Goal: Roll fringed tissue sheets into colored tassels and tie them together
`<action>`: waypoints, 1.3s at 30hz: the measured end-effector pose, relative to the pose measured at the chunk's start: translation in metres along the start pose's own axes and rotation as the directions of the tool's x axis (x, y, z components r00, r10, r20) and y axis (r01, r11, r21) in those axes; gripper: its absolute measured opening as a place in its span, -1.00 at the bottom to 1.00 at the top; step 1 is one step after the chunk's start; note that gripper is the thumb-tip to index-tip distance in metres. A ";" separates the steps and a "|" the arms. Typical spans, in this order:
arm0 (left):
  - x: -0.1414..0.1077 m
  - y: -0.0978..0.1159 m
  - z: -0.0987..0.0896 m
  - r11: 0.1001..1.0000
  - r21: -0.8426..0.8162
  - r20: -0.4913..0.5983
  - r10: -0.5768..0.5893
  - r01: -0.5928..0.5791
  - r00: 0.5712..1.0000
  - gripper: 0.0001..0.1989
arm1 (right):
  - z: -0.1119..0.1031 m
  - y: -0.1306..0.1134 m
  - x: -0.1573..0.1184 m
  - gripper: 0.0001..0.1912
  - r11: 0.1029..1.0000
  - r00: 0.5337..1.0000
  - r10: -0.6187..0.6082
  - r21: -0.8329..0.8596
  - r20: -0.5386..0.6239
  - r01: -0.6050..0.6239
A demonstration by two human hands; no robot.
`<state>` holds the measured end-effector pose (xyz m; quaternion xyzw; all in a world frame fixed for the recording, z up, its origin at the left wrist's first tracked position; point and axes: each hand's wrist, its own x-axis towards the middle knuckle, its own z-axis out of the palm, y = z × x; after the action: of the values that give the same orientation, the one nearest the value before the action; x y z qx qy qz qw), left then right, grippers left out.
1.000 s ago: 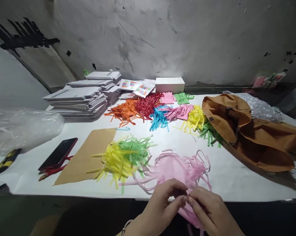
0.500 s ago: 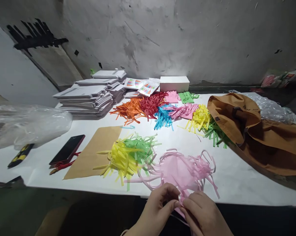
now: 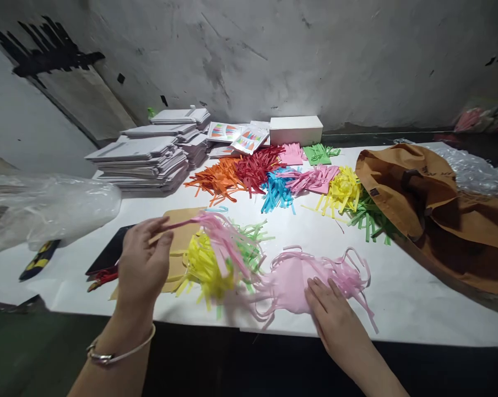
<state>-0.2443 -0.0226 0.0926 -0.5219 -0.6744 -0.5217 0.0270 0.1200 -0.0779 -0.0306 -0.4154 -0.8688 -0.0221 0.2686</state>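
A pink fringed tassel [image 3: 222,237] hangs from the closed fingers of my left hand [image 3: 145,259], held by its twisted end over the yellow tissue fringe [image 3: 205,264] and light green fringe [image 3: 253,242]. My right hand [image 3: 331,303] lies with fingers stretched out on the pink tissue sheet [image 3: 292,284] at the table's front edge; pink strips spread from both sides of that sheet. Beneath my left hand's tassel, a brown paper piece [image 3: 177,220] shows in part. A silver bracelet is on my left wrist.
Stacked white packets [image 3: 137,160] stand at the back left, beside a white box [image 3: 296,130]. Orange [image 3: 220,179], red, blue, pink and yellow fringes line the middle. A brown cloth bag [image 3: 451,220] lies right, clear plastic [image 3: 54,204] left, near a phone [image 3: 111,251] and cutter [image 3: 39,260].
My hands have parted. The left has moved up and left with the pink tassel; the right has let go and now lies flat on the pink sheet. The view has shifted slightly.
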 end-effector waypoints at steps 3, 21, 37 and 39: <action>-0.016 0.005 0.020 0.953 0.148 0.021 0.262 -0.262 0.965 -0.63 | 0.015 0.008 -0.002 -0.56 0.997 0.996 -0.034 -0.072 -0.080 0.028; -0.098 0.029 0.114 0.866 0.222 0.651 0.209 -0.447 0.729 -0.64 | 0.010 0.002 -0.014 -0.64 0.998 0.983 -0.044 0.024 -0.179 0.049; -0.150 0.047 0.106 0.946 0.064 0.852 0.114 -0.317 0.511 -0.75 | 0.003 0.027 0.004 -0.83 0.967 0.973 0.229 0.123 -0.040 -0.223; -0.140 0.054 0.118 0.910 0.203 0.872 0.001 -0.362 0.490 -0.73 | 0.007 0.027 0.014 -0.75 0.947 0.947 0.320 0.021 -0.042 -0.319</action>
<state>-0.0815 -0.0359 -0.0061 -0.7652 -0.6215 -0.0563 -0.1581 0.1296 -0.0482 -0.0351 -0.5481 -0.7839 0.0185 0.2910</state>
